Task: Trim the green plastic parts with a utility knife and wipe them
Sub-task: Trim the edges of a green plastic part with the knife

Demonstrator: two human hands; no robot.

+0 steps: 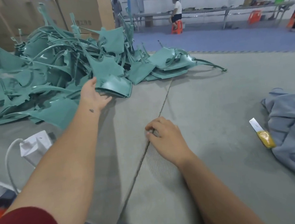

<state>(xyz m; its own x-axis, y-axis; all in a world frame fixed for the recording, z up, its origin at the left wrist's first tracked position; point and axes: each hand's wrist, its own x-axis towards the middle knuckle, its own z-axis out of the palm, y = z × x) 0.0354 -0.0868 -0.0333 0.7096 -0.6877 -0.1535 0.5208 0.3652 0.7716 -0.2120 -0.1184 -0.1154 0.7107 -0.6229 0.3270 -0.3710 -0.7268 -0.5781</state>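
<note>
A big heap of green plastic parts (55,66) lies on the grey table (204,98) at the left and centre back. My left hand (93,95) reaches to the heap's near edge and grips one glossy green part (113,84), thumb above it and fingers under its rim. My right hand (164,138) rests on the table by the seam, fingers loosely curled, holding nothing. A utility knife (262,134) with a yellow handle and bare blade lies to the right, touching a blue-grey cloth (292,127).
A white box (34,147) with a cable sits near my left forearm. Cardboard boxes (75,13) stand behind the heap. Across the blue floor, two people are at a long table (205,10), beside orange stools.
</note>
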